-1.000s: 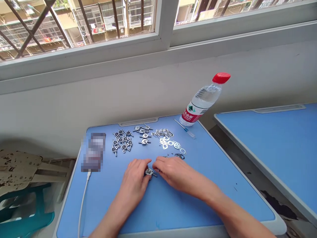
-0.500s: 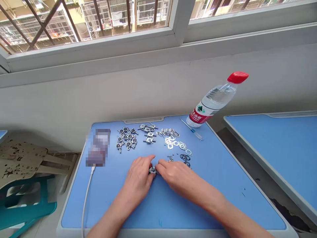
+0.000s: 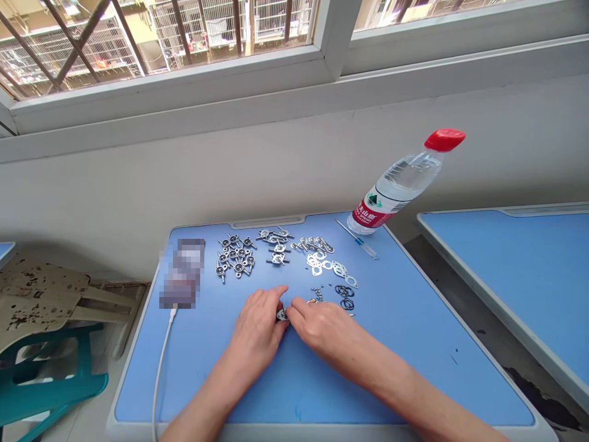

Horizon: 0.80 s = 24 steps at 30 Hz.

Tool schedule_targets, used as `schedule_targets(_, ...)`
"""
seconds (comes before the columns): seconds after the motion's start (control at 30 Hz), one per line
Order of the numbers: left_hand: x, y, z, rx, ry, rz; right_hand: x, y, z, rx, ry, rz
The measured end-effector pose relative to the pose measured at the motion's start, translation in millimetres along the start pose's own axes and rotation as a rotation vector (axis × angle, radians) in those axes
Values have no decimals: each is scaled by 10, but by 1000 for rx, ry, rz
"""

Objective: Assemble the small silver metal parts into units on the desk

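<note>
Between thumb and fingers, my left hand [image 3: 259, 324] grips a small metal fitting [image 3: 281, 315] low over the desk. The fingers of my right hand [image 3: 318, 323] are pinched together at the fitting's right side; what sits in them is hidden. Just beyond the right hand lie tiny screw-like pieces [image 3: 317, 293] and black rings [image 3: 347, 303]. Farther back are flat metal plates [image 3: 339, 269], a row of small metal levers [image 3: 315, 245], a group of fittings with plates on them [image 3: 278, 249], and round open fittings with stems [image 3: 234, 254].
A screwdriver with a clear blue handle [image 3: 365, 247] lies near a red-capped water bottle [image 3: 391, 190] at the back right. On the left, a pixelated phone-like object [image 3: 184, 270] trails a white cable [image 3: 159, 368]. Beside the blue desk [image 3: 184, 350] stand a teal stool [image 3: 85, 350] and another desk [image 3: 515, 258].
My right hand has shifted slightly and its wrist has turned a little, showing more of the black rings. The left hand keeps its grip on the fitting, nearly still.
</note>
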<state>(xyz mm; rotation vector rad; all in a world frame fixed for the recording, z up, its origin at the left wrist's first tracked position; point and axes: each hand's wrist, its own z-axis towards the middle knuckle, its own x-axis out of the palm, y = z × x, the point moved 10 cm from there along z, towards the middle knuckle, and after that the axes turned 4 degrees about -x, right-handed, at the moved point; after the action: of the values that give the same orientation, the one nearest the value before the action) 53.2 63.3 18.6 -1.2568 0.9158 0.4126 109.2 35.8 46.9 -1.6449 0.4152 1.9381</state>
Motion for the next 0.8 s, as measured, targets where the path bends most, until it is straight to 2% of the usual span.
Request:
schedule_targets(0.27, -6, -10, -1, -5, 5, 7, 37, -74, -6, 61, 36, 130)
schedule_targets(0.33, -14, -24, 1, -8, 11, 15, -37, -204, -27, 140, 28, 270)
schedule_targets(0.47, -34, -61, 6, -4, 21, 38, -306, -534, -107, 332, -102, 690)
schedule_targets(0.6, -47, -105, 9, 33, 24, 72, -328, -651, -140, 426, -130, 993)
schedule_targets(0.7, -45, -113, 11, 54, 19, 101, -300, -667, -123, 442, -184, 1096)
schedule_targets(0.8, -45, -115, 13, 76, 4, 106, -328, -646, -89, 398, -218, 1085)
